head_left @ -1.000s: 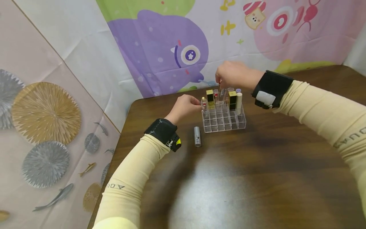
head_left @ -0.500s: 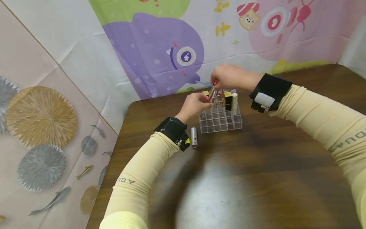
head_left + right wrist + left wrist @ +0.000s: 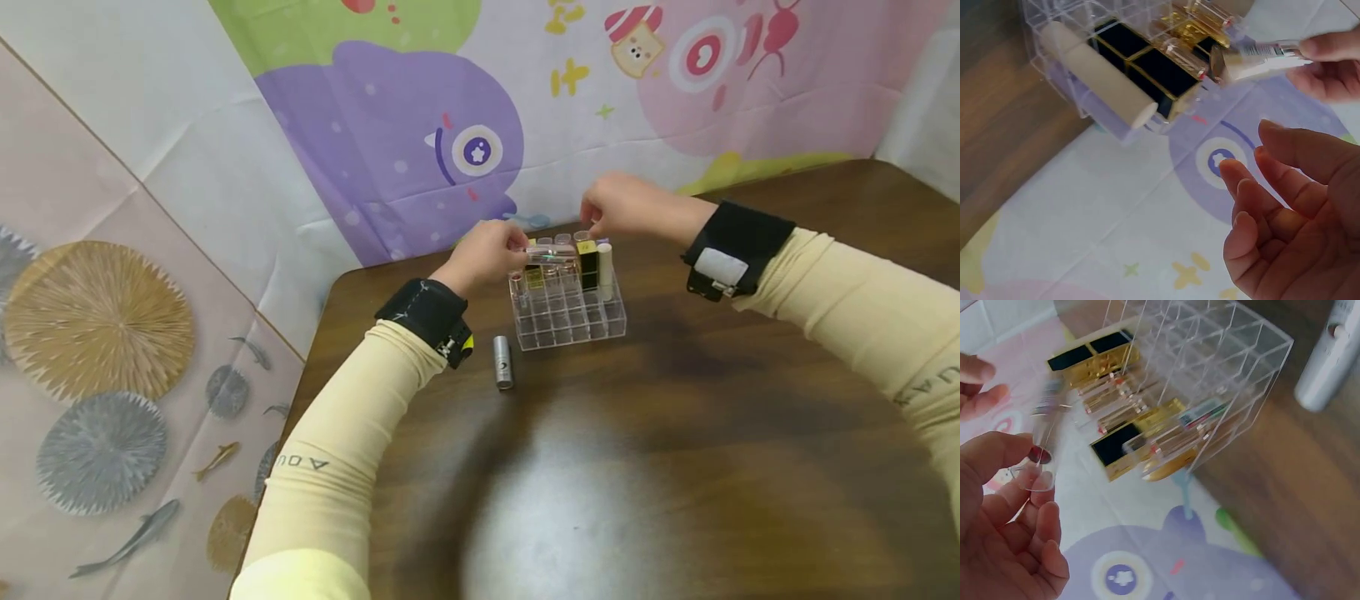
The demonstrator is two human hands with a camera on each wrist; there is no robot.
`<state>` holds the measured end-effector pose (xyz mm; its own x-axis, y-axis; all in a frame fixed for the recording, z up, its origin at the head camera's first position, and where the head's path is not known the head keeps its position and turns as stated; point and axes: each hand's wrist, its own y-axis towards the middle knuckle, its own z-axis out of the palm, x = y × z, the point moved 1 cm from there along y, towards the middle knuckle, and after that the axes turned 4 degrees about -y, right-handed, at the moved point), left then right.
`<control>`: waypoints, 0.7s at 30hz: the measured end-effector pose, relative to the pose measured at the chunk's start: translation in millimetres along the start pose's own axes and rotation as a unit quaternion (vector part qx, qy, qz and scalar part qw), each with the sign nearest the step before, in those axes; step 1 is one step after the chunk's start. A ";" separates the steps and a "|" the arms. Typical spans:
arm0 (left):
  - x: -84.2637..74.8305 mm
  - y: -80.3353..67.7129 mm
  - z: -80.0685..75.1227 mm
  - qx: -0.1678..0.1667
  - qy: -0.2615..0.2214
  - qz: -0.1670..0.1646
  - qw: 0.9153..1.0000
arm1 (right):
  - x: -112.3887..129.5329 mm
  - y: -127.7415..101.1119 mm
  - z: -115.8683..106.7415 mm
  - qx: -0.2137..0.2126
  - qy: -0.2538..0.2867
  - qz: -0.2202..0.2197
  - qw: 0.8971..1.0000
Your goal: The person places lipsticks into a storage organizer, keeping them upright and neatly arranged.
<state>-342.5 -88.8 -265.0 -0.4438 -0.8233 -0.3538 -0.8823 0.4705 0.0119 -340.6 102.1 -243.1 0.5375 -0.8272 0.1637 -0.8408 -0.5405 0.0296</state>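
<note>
My left hand [image 3: 483,257] pinches a clear-cased lipstick [image 3: 551,252] by one end, thumb against fingers, and holds it sideways above the back rows of a clear acrylic lipstick organizer [image 3: 570,321]. In the left wrist view a dark red tip shows inside the lipstick near my fingers. My right hand [image 3: 626,208] hovers behind the organizer's right side, holding nothing, its fingers loosely bent and apart in the right wrist view. Upright in the organizer stand a black-and-gold lipstick [image 3: 1147,69], a cream tube [image 3: 1100,75] and several clear-cased lipsticks.
On the brown wooden table [image 3: 675,433], a silver tube [image 3: 502,362] lies in front of the organizer's left corner. A cartoon-print cloth [image 3: 420,142] hangs right behind the table's back edge. A patterned panel [image 3: 97,333] stands along the left.
Both hands came together over the organizer, and the lipstick passed from my right hand to my left. My right hand then drew away to the right while the lipstick turned from upright to sideways.
</note>
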 end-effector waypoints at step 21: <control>-16.9 27.3 10.6 0.037 0.189 0.068 0.979 | -14.6 -18.8 14.9 -0.006 0.013 0.010 1.000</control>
<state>-357.4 -58.6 -268.6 -0.5949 -0.8036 0.0181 -0.8036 0.5940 -0.0372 -331.6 122.1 -260.8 0.5188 -0.8335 0.1901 -0.8522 -0.5219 0.0371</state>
